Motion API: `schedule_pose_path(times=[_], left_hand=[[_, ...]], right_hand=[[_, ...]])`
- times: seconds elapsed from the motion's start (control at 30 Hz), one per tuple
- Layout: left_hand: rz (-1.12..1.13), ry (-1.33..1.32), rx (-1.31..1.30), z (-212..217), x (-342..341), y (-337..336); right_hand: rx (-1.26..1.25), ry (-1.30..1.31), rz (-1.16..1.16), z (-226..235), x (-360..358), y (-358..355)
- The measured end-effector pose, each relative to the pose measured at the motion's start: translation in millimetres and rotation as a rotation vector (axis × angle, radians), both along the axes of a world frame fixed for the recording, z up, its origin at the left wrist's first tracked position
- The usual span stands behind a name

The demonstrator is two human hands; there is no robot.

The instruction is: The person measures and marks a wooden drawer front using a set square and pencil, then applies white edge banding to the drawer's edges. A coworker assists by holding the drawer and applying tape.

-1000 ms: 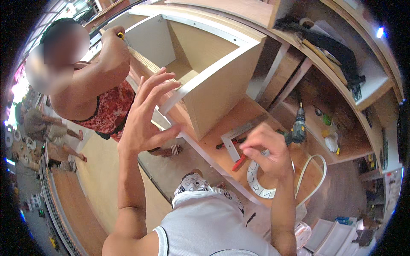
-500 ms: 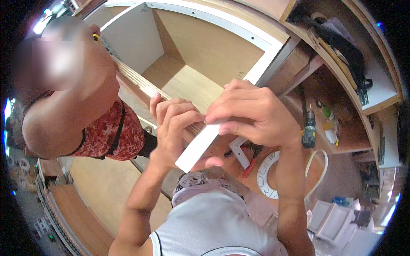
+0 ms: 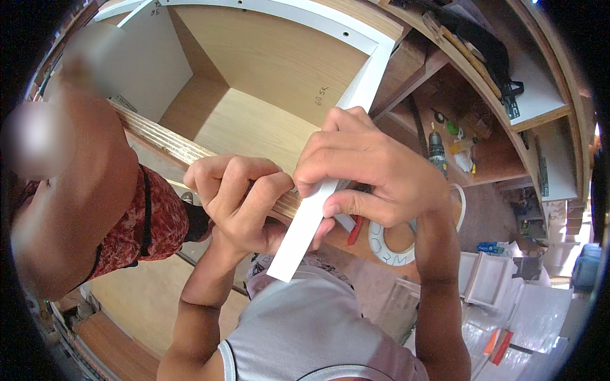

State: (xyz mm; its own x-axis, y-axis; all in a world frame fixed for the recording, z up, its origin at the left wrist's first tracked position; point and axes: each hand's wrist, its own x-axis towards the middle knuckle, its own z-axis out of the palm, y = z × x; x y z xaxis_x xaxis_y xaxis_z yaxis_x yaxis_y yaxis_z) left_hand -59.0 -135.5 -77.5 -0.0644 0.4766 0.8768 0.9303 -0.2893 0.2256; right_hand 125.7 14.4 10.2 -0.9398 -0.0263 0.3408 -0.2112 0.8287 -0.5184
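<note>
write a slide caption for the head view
Right hand pinching a white strip by an open wooden cabinet, left hand alongside, thumb behind it.

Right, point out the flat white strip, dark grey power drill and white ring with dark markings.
Flat white strip [image 3: 299, 235]: head view, its broad face.
Dark grey power drill [image 3: 436, 151]: head view, its body.
White ring with dark markings [image 3: 384, 253]: head view, lower-left band.

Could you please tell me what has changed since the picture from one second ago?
The right hand has moved left from near the white roll and taken hold of the white strip at the cabinet's near corner. The left hand, then spread open, has curled in beside it, thumb behind the strip. The roll and cordless drill stay put; the view has shifted.
</note>
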Motion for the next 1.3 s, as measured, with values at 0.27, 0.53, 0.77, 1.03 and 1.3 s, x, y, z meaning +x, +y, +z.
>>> schedule_pose_path(times=[0.27,0.53,0.77,1.03,1.3], left_hand=[[0.003,-0.058,0.038,-6,6,1],[0.063,-0.085,0.119,-4,31,3],[0.079,-0.075,0.116,-12,34,11],[0.010,-0.191,0.135,-18,17,0],[-0.110,-0.301,0.089,-29,-1,-3]], right_hand=[[0.029,0.066,-0.115,-7,7,2],[-0.405,0.718,-1.098,-144,135,-32],[-0.764,0.028,-1.279,-299,209,-165],[-0.607,-0.226,-0.694,-315,246,-153],[-0.784,-0.325,-0.510,-317,250,-131]])
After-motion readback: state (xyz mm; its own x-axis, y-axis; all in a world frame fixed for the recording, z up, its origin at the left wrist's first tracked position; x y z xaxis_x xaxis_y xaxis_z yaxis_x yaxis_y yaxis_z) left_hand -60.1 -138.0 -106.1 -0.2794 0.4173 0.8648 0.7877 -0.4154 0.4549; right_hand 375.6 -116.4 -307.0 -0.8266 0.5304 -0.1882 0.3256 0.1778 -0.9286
